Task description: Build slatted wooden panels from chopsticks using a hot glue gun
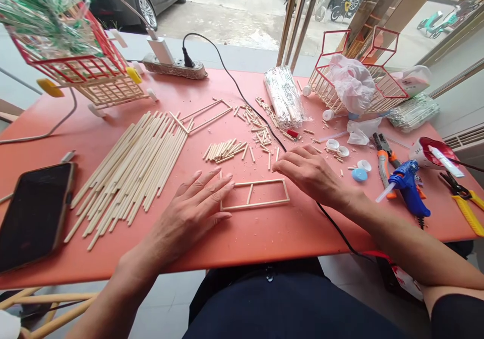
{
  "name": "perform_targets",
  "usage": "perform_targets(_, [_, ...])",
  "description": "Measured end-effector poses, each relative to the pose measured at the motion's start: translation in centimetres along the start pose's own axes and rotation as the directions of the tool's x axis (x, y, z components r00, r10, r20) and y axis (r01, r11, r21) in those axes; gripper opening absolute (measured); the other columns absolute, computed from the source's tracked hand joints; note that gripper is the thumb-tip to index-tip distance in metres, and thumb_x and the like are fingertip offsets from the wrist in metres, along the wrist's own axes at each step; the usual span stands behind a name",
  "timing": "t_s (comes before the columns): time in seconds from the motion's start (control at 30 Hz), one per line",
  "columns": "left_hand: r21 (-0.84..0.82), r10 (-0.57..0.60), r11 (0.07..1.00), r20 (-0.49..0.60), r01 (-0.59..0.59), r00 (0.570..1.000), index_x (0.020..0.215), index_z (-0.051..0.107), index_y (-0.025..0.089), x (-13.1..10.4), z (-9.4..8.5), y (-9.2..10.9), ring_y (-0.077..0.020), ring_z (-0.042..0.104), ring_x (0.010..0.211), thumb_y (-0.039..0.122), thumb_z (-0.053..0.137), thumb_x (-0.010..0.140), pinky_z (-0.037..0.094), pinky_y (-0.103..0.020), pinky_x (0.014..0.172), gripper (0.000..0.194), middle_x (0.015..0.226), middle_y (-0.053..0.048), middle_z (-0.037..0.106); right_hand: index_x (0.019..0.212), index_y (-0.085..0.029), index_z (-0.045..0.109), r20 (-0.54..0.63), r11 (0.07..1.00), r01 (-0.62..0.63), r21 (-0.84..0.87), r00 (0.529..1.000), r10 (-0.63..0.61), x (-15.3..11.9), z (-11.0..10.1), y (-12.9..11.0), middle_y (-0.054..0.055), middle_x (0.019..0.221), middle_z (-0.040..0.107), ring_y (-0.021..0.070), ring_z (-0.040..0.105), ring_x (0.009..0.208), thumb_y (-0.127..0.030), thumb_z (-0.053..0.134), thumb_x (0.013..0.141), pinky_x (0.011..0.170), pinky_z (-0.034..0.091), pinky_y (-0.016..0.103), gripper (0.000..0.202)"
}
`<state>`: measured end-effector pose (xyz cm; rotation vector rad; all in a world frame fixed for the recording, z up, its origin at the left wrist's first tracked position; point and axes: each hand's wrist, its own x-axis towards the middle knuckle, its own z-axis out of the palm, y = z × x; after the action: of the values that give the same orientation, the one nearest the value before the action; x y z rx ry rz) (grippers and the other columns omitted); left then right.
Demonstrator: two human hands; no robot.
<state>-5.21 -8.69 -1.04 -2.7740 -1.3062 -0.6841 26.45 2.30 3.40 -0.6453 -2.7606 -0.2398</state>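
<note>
A small rectangular frame of thin wooden sticks (pixel 260 205) with one crossbar lies flat on the pink table. My left hand (pixel 200 203) is spread palm down over its left end, fingers apart. Beyond the frame's upper right corner is my right hand (pixel 312 170), its fingers bent downward near some short stick pieces; its fingertips are partly hidden, so what they hold cannot be made out. Short cut sticks (pixel 225 150) lie just past the frame. To the left, long sticks (pixel 132 162) are spread in a pile, and a larger stick frame (pixel 209 122) touches its far end.
A black phone (pixel 36 213) lies at the left. Stick-built baskets (pixel 109 84) stand at the back left and right. A power strip (pixel 176 69) sits at the far edge. Right are a blue glue gun (pixel 410 188), pliers (pixel 383 162) and yellow cutters (pixel 467 208). A black cable (pixel 245 97) crosses the table.
</note>
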Motion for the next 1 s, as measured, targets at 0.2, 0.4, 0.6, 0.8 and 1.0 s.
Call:
perform_targets(0.2, [0.073, -0.017, 0.997, 0.019, 0.016, 1.0, 0.171, 0.026, 0.019, -0.4, 0.1, 0.3, -0.0366, 0.04, 0.16, 0.039, 0.054, 0.109, 0.032, -0.058, 0.13, 0.072, 0.162, -0.016, 0.058, 0.146, -0.008, 0.061, -0.055, 0.996, 0.013, 0.089, 0.998, -0.008, 1.9, -0.8, -2.2, 0.017, 0.147, 0.069, 0.029, 0.061, 0.137, -0.032, 0.049, 0.113, 0.109, 0.047, 0.042, 0.043])
perform_targets(0.4, [0.175, -0.049, 0.983, 0.013, 0.046, 0.999, 0.174, 0.012, 0.009, -1.3, 0.8, 1.6, -0.0354, 0.025, 0.166, 0.055, 0.038, 0.111, 0.02, -0.056, 0.134, 0.082, 0.166, -0.021, 0.05, 0.172, -0.006, 0.022, 0.187, 0.982, -0.132, 0.136, 0.977, 0.106, -3.4, -1.2, -5.9, 0.023, 0.174, 0.037, 0.0322, 0.033, 0.164, -0.045, 0.048, 0.112, 0.129, 0.036, 0.048, 0.076])
perform_targets(0.6, [0.22, -0.046, 0.975, 0.028, 0.039, 0.999, 0.172, 0.012, 0.001, -1.2, 1.2, 2.9, -0.0335, 0.017, 0.167, 0.06, 0.031, 0.11, 0.011, -0.055, 0.136, 0.088, 0.169, -0.024, 0.044, 0.174, -0.007, -0.005, 0.229, 0.979, -0.163, 0.123, 0.965, 0.131, -6.4, 0.9, -7.1, 0.025, 0.177, 0.024, 0.0359, 0.026, 0.167, -0.063, 0.037, 0.11, 0.13, 0.033, 0.057, 0.095])
perform_targets(0.8, [0.235, -0.081, 0.969, 0.036, 0.07, 0.996, 0.172, 0.007, 0.003, -1.4, 1.6, 3.4, -0.0339, 0.025, 0.165, 0.06, 0.028, 0.11, 0.013, -0.053, 0.136, 0.087, 0.169, -0.023, 0.044, 0.173, -0.006, -0.006, 0.228, 0.973, -0.163, 0.164, 0.966, 0.124, -6.3, 1.2, -7.2, 0.026, 0.178, 0.02, 0.0371, 0.025, 0.167, -0.066, 0.041, 0.107, 0.132, 0.032, 0.058, 0.101])
perform_targets(1.0, [0.148, -0.134, 0.981, 0.038, 0.127, 0.99, 0.174, 0.008, 0.007, -1.4, 1.6, 3.7, -0.0327, 0.022, 0.167, 0.062, 0.037, 0.109, 0.012, -0.051, 0.137, 0.089, 0.172, -0.022, 0.04, 0.174, -0.006, 0.001, 0.202, 0.965, -0.17, 0.201, 0.971, 0.129, -6.3, 1.4, -7.1, 0.027, 0.176, 0.025, 0.0381, 0.028, 0.166, -0.062, 0.05, 0.106, 0.13, 0.036, 0.061, 0.101])
